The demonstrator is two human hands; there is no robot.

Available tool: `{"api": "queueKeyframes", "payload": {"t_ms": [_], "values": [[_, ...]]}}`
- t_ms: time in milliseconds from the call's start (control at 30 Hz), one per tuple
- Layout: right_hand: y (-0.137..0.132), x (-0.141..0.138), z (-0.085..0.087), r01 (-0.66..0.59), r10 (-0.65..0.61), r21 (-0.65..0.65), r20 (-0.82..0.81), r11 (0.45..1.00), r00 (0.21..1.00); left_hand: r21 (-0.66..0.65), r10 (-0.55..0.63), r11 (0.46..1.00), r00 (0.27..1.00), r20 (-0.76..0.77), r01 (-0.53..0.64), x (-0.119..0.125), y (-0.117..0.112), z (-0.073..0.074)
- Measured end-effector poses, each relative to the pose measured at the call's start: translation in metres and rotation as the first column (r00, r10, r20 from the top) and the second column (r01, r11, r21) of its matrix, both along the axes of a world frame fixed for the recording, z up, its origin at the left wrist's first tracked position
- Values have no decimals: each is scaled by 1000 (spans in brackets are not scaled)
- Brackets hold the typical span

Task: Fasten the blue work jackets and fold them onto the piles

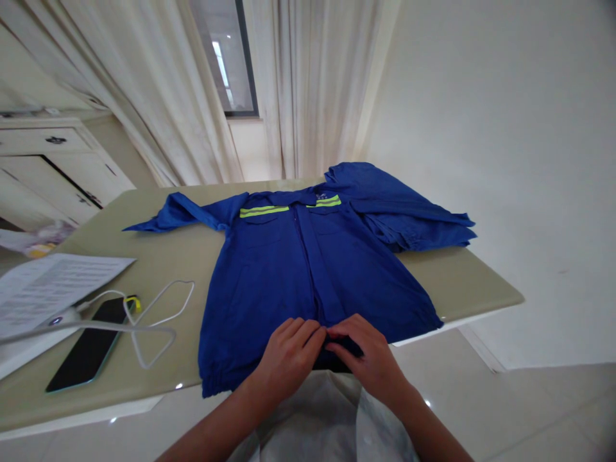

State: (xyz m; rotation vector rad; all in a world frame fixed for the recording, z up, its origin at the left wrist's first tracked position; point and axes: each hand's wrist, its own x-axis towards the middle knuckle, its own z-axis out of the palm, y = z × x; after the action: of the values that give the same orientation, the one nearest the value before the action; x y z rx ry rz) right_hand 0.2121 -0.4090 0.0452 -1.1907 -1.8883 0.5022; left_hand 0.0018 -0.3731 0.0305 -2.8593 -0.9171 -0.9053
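Note:
A blue work jacket [308, 269] lies face up on a beige table [144, 256], with lime reflective strips across its chest. My left hand [289, 359] and my right hand [370, 359] meet at the jacket's lower front edge, and their fingers grip the cloth on either side of the centre opening. One sleeve [183, 215] stretches out to the left. The other sleeve [409, 218] lies folded in a bunch at the upper right. My hands hide the middle of the hem.
To the left of the jacket lie a black smartphone [89, 343], a white cable [166, 301] and printed papers [52, 289]. A cream cabinet [48, 160] stands beyond the table's left side. Pale curtains [163, 90] hang behind. The table's front edge lies just beyond my hands.

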Motion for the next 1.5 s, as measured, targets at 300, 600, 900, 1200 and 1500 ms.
{"api": "queueKeyframes", "payload": {"t_ms": [300,600,900,1200,1500], "values": [[2,-2,-4,40,-47,125,54,991,997,16,-18,1000,1000,1,18,-1,-3,-3],[2,1,-3,-4,15,-119,91,993,996,-57,-38,998,999,35,39,-6,-3,-11],[6,7,2,-68,76,-226,28,972,997,-41,-76,996,997,-13,75,-7,-3,-8],[6,10,-2,-89,96,-216,25,972,995,34,-124,992,992,10,124,-14,-4,-7],[8,10,5,-96,96,-180,-9,979,995,-161,-67,983,989,132,88,-6,2,-1]]}}
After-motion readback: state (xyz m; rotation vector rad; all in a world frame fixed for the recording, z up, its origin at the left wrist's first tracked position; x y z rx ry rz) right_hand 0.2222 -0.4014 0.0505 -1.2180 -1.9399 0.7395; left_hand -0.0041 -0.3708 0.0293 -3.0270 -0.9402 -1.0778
